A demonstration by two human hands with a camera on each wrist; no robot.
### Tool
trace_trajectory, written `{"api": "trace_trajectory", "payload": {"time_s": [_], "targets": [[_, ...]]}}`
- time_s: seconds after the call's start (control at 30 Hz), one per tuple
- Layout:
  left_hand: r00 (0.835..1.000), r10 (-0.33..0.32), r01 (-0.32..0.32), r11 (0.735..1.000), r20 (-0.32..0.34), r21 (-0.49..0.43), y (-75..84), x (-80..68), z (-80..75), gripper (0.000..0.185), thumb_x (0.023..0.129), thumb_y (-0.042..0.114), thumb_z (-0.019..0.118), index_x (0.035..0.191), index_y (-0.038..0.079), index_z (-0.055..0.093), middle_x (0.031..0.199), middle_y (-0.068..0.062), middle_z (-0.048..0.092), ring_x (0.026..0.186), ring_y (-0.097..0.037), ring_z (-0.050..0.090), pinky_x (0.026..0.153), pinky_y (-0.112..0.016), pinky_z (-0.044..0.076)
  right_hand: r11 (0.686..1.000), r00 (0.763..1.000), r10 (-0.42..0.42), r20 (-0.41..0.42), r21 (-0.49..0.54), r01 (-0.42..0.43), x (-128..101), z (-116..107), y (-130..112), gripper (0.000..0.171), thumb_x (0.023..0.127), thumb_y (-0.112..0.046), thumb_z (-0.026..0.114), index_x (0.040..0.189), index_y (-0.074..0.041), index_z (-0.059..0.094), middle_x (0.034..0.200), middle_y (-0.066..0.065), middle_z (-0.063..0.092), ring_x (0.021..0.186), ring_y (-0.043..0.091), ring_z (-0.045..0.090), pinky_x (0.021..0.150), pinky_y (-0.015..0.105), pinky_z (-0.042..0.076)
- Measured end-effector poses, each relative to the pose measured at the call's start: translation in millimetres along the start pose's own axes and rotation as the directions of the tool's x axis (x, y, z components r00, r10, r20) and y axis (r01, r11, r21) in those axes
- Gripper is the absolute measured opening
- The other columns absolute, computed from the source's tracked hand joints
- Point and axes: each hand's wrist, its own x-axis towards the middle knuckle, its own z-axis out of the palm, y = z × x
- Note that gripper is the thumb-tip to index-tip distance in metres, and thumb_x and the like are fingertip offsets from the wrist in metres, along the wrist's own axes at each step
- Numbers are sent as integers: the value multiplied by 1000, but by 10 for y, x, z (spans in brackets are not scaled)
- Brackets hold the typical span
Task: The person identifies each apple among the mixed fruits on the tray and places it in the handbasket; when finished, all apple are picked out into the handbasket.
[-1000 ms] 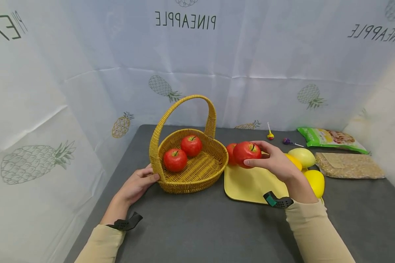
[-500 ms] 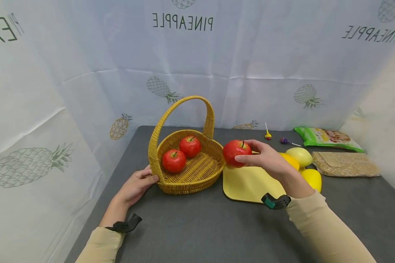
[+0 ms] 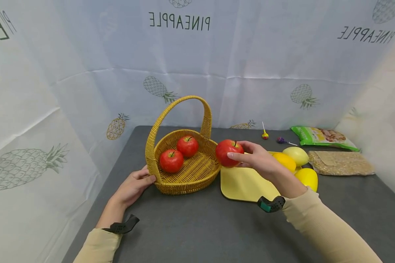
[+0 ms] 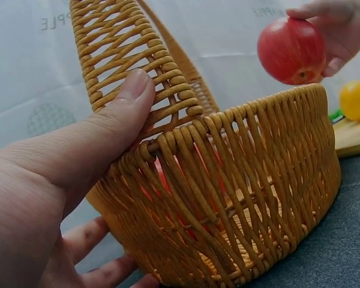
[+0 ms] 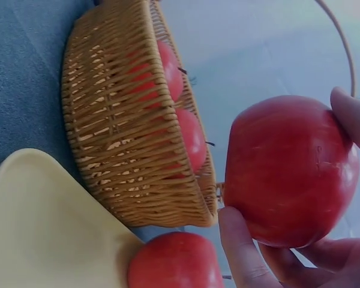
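Observation:
In the head view, a woven yellow basket with a tall arched handle stands on the table, holding two red apples. My left hand grips its left side, thumb over the rim at the handle's foot and fingers against the outer wall. Held between thumb and fingers of my right hand is another red apple, raised close to the basket's right rim. The right wrist view shows one more red apple at the edge of the yellow tray; the held apple and hand hide it in the head view.
Yellow fruits and a pale green-yellow one lie at the tray's right end. Behind them are two lollipops, a green snack bag and a clear bag of grains. A pineapple-print curtain closes off the back.
My right hand has carried the held apple leftward from over the tray to the basket's right rim. My left hand stays on the basket; the whole view has shifted slightly.

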Motion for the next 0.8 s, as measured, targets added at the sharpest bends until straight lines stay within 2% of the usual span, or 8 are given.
{"api": "trace_trajectory", "payload": {"time_s": [0.13, 0.27, 0.53, 0.63, 0.8], "targets": [[1000, -2, 2, 1000, 3, 2, -3, -1, -4, 26, 104, 4, 59, 122, -13, 66, 162, -23, 23, 145, -11, 26, 104, -25, 44, 1000, 1000, -1, 3, -27, 1, 14, 40, -11, 70, 95, -31, 75, 148, 1, 42, 145, 20, 47, 114, 32, 62, 95, 40, 55], [1000, -8, 8, 1000, 0, 0, 1, -1, -2, 25, 103, 5, 60, 122, -10, 68, 162, -23, 23, 145, -13, 26, 104, -25, 44, 999, 1000, 7, 27, -48, -6, 40, 85, -28, 72, 95, -33, 75, 150, 0, 41, 146, 20, 47, 113, 32, 63, 98, 44, 53], [1000, -17, 17, 1000, 3, -16, 25, -2, 8, 23, 103, 5, 61, 120, -8, 70, 165, -24, 16, 151, -24, 15, 104, -24, 44, 998, 998, 6, 68, -65, -1, 95, 178, -55, 72, 96, -33, 74, 150, 1, 40, 144, 21, 49, 115, 32, 60, 100, 50, 51], [1000, -17, 17, 1000, 1, -18, 25, -4, 8, 20, 103, 5, 61, 118, -3, 73, 165, -24, 16, 149, -20, 18, 104, -24, 44, 998, 997, 3, 76, -70, 2, 105, 197, -70, 70, 97, -33, 73, 149, 0, 42, 143, 21, 51, 114, 33, 61, 100, 51, 51], [1000, -13, 13, 1000, 0, -16, 18, -7, 4, 20, 102, 5, 62, 117, -1, 74, 165, -24, 17, 148, -18, 22, 104, -24, 44, 996, 996, 2, 88, -84, 5, 118, 239, -89, 69, 97, -35, 71, 149, 0, 42, 141, 20, 52, 114, 33, 61, 100, 50, 51]]}}
